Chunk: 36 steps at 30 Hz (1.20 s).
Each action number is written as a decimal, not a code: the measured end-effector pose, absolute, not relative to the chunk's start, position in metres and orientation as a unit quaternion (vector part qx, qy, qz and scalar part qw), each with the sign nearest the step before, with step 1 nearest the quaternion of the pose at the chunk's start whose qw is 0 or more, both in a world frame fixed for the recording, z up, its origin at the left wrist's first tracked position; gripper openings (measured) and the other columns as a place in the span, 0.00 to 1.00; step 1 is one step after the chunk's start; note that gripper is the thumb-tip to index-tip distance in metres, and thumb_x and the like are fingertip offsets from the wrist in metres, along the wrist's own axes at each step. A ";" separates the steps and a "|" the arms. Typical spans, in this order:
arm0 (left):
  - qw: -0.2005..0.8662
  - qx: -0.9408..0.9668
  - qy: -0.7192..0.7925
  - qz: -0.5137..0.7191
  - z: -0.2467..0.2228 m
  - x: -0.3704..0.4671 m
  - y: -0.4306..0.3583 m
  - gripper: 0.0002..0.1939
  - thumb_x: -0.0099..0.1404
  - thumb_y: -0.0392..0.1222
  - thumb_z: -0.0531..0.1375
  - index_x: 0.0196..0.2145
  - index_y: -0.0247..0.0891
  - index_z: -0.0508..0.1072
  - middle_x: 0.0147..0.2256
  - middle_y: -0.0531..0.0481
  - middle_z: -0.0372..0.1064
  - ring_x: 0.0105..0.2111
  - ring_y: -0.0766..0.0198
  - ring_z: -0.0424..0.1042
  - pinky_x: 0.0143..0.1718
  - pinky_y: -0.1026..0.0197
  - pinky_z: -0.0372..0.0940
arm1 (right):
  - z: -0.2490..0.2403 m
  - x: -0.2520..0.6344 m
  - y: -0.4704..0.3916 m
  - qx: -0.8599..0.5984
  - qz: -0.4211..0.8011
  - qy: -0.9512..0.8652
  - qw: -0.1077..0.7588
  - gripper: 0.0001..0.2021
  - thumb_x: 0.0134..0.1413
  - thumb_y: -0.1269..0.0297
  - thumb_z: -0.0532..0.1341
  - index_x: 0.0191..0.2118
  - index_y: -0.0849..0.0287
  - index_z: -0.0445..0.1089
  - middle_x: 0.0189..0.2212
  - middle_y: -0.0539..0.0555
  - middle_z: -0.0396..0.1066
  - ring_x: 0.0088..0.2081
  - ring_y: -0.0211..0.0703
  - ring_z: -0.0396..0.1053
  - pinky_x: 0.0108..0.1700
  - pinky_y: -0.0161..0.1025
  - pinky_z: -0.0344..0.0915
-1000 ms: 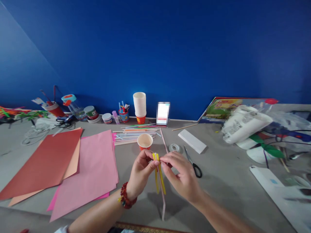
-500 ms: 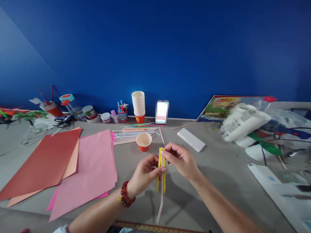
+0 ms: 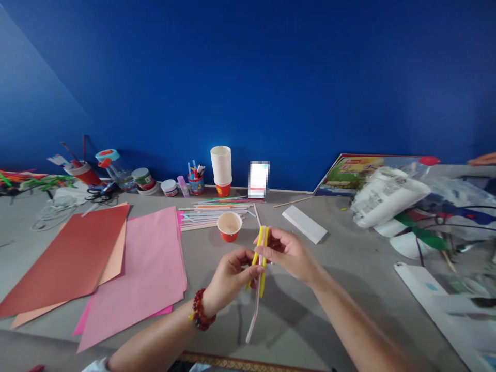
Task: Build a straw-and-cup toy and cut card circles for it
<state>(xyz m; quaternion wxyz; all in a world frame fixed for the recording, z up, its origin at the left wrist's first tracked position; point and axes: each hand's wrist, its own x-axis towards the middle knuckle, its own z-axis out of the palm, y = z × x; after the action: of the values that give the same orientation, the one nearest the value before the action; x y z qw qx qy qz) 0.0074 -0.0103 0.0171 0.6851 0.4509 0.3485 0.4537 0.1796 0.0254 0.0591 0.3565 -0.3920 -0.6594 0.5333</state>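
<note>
My left hand (image 3: 232, 274) pinches a bundle between thumb and fingers: a pale pink bendy straw (image 3: 256, 310) with slim yellow sticks (image 3: 262, 285) on either side. The bent end of the straw hangs below the sticks and points toward me. With thumb and fingers closed around the upper part, my right hand (image 3: 290, 254) grips the same bundle, its top ends showing above the fingers. Whether the yellow pieces are straws or strips I cannot tell. Just beyond my hands stands an open paper cup (image 3: 229, 235).
Loose straws and sticks (image 3: 209, 214) lie behind the cup. Coloured paper sheets (image 3: 143, 263) spread to the left. A folded white paper (image 3: 305, 223) lies right of centre. Stacked cups (image 3: 221, 168) stand against the wall. Plastic-wrapped items (image 3: 391, 194) crowd the right; another hand (image 3: 484, 159) shows there.
The bundle's top has risen and leans a little right. My right hand has shifted from its tip to a wider grip lower down. Another person's hand has appeared at the right edge.
</note>
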 end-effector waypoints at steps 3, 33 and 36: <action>0.668 0.446 0.360 0.475 0.019 0.008 -0.010 0.17 0.56 0.50 0.69 0.33 0.35 0.71 0.27 0.54 0.66 0.23 0.71 0.65 0.25 0.67 0.63 | 0.062 0.183 0.026 -0.394 0.527 -0.676 0.330 0.11 0.57 0.56 0.64 0.37 0.59 0.74 0.31 0.52 0.75 0.32 0.41 0.72 0.35 0.36 0.70; 0.610 0.536 0.405 0.420 0.030 -0.005 -0.014 0.16 0.62 0.53 0.63 0.32 0.36 0.73 0.24 0.52 0.68 0.23 0.67 0.65 0.27 0.65 0.60 | 0.081 0.224 0.045 -0.425 0.381 -0.540 0.619 0.09 0.57 0.56 0.66 0.38 0.55 0.73 0.29 0.51 0.73 0.26 0.41 0.73 0.25 0.36 0.75; 0.424 0.554 0.476 0.535 0.026 -0.027 0.000 0.15 0.58 0.48 0.67 0.38 0.39 0.70 0.36 0.49 0.70 0.33 0.63 0.70 0.37 0.60 0.66 | 0.084 0.231 0.048 -0.422 0.287 -0.531 0.676 0.07 0.57 0.58 0.65 0.38 0.54 0.72 0.29 0.51 0.72 0.24 0.43 0.72 0.21 0.38 0.72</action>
<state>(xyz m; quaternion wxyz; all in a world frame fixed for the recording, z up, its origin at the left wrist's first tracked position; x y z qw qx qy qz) -0.0267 0.0005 0.0264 0.4245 0.5544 0.4758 0.5348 0.2306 0.0476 0.0842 0.6764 -0.4220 -0.5308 0.2874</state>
